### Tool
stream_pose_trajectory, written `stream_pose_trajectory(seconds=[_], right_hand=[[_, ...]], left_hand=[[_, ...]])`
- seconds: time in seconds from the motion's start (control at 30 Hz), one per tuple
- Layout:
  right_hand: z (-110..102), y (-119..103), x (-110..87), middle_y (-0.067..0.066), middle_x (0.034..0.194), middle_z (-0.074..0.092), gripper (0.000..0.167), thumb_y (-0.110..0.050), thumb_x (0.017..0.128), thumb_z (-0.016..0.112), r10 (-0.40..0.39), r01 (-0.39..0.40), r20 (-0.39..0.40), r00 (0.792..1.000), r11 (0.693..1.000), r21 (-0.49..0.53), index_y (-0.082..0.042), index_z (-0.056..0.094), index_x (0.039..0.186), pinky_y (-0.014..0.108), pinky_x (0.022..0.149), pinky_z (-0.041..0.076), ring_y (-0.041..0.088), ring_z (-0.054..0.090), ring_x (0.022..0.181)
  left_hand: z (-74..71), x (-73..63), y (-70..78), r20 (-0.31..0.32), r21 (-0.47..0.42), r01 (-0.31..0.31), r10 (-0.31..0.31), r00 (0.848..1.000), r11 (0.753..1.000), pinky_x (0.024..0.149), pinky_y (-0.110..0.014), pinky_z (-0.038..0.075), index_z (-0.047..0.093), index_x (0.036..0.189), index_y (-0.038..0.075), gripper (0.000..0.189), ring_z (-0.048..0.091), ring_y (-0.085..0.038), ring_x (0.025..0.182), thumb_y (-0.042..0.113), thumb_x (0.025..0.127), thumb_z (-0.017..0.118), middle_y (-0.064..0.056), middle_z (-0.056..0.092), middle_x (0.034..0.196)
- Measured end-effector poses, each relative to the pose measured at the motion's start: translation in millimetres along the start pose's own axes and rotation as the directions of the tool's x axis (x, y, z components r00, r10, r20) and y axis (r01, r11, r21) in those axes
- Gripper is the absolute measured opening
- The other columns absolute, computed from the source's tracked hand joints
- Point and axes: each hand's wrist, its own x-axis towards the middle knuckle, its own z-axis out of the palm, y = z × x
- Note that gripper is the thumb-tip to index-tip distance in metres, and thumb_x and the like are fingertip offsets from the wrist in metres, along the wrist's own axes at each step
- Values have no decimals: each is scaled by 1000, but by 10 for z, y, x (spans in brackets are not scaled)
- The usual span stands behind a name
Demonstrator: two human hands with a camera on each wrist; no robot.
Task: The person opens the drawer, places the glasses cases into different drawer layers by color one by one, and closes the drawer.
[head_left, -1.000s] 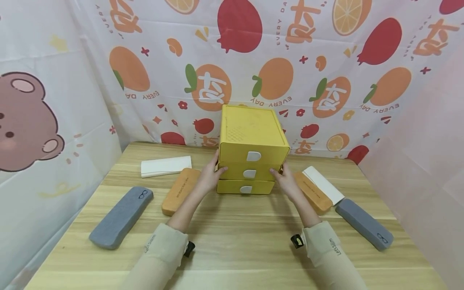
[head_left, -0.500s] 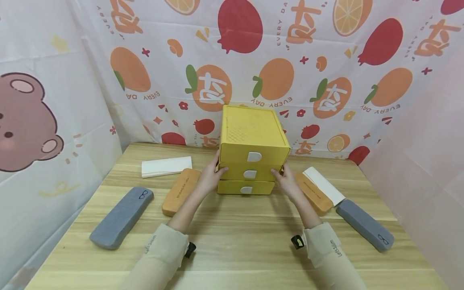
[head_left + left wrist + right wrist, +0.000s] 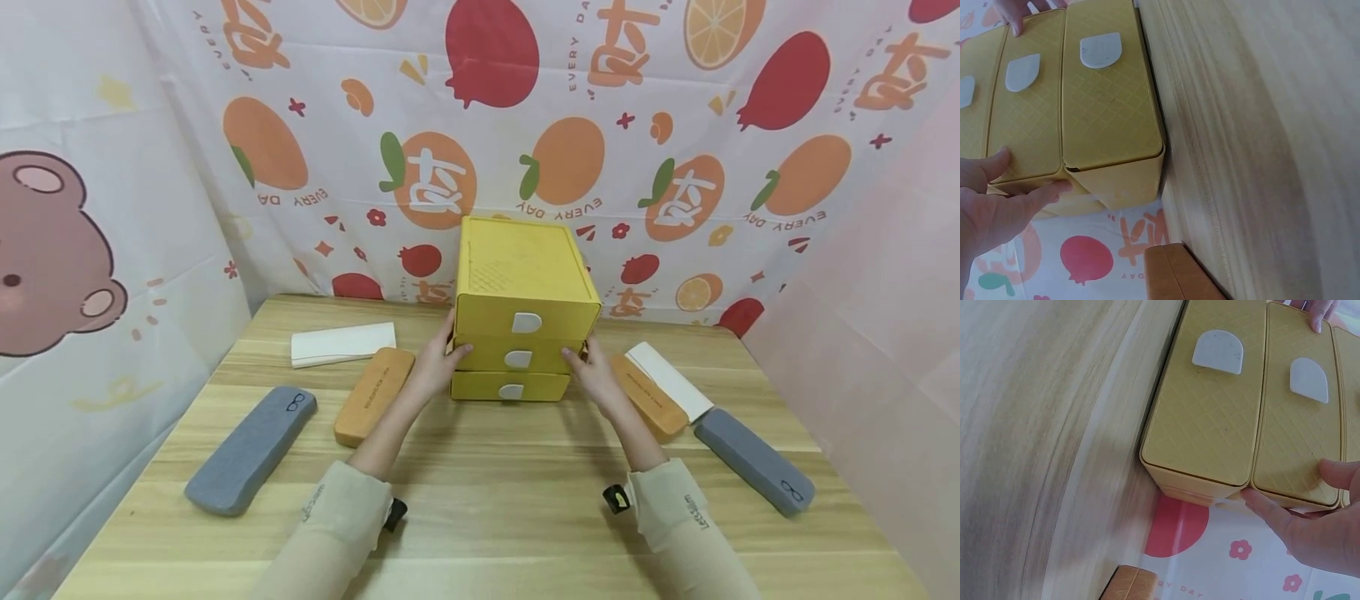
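Observation:
A yellow three-drawer storage box [image 3: 525,258] with white tab handles stands at the back middle of the table, its drawers pushed in. My left hand [image 3: 437,362] grips its left side at the middle drawer, thumb on the front and fingers along the side wall. On the opposite side my right hand [image 3: 594,372] holds it the same way. In the left wrist view the left index finger [image 3: 1044,195] lies near the seam above the bottom drawer [image 3: 1110,106]. The right wrist view shows the right thumb [image 3: 1338,474] against the middle drawer's front [image 3: 1291,437].
Left of the box lie a white case [image 3: 343,344], an orange-brown case [image 3: 375,396] and a grey glasses case [image 3: 251,450]. To the right are another orange-brown case [image 3: 648,398], white case [image 3: 670,383] and grey glasses case [image 3: 753,461]. A fruit-print cloth [image 3: 337,167] hangs behind.

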Motion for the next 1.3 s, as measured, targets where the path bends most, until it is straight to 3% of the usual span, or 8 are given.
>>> stream_pose_trajectory(seconds=[0.37,0.63,0.73,0.87,1.0,1.3], right_hand=[[-2,23,50,28,135,33,48,-5,96,43,17,-17,-11,1000,1000,-2,5,23,138,47,97,33,41,36,122],[-16,64,27,29,130,37,48,-16,96,48,-63,63,-29,998,998,-12,6,28,134,48,94,37,43,40,117],[-17,62,37,29,130,37,47,-12,96,47,-52,51,-28,998,999,-12,6,28,134,47,94,37,42,40,117],[-10,55,62,28,135,33,48,-6,96,44,-17,17,-6,1000,1000,2,5,24,137,48,97,33,42,36,121],[2,38,63,27,136,31,51,-7,97,44,-15,15,9,1000,1000,5,4,20,140,47,98,32,40,34,123],[-26,61,56,27,135,33,51,-7,96,44,-3,3,-3,1000,1000,-12,3,20,140,47,96,35,41,36,120]], left_hand=[[17,39,-9,3,6,34,-34,999,999,102,-46,25,9,148,10,69,25,-32,131,18,95,52,-17,25,145],[1,48,-16,13,-23,29,-29,1000,999,102,-45,26,11,148,8,69,26,-31,131,19,95,53,-18,23,146],[-16,50,-12,44,-98,36,-32,999,995,102,-46,25,10,148,9,71,22,-31,132,27,94,53,-16,19,148],[-64,74,9,103,-283,90,-64,993,955,104,-44,21,7,148,7,77,13,-32,135,39,93,51,-16,10,150],[-132,124,51,107,-416,136,-100,989,899,105,-44,18,5,146,1,78,11,-30,135,45,95,43,-17,8,150],[-227,234,255,105,-500,78,-29,994,862,105,-49,16,9,147,5,74,9,-32,135,48,94,34,-14,7,151]])
